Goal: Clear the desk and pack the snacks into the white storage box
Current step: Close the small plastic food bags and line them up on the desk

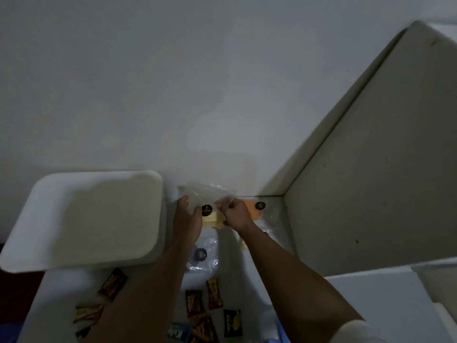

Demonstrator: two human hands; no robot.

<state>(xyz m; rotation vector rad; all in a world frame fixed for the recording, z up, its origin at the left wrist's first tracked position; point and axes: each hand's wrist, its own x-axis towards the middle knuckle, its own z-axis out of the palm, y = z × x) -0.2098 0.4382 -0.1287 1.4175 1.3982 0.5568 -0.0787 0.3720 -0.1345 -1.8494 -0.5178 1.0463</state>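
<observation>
Head view: a clear plastic snack packet (207,195) is held up between both hands near the far edge of the desk (237,268), close against the wall (197,82). The left hand (186,220) is closed on the packet's lower left corner, thumb at the front near a dark round sticker; the right hand (235,212) is pinched shut on its lower right edge. The packet's long axis is seen running left to right, roughly level, with most of the film standing above and beyond the fingers.

The white storage box (81,219) is seen to the left of the hands, its rim just beside the left wrist, its opening tilted toward the camera and apparently empty. The left hand is judged the nearer one to it, so a short sideways carry to the left is what the coming move calls for. The film looks limp, and a sag is to be expected if one hand lets go.

Further clear packets with the same sticker are seen on the desk: one beneath the forearms (201,256) and an orange-tinted one (257,207) just right of the right hand. Wrapped candy bars (212,294) are scattered nearer the camera, well apart from the box.
</observation>
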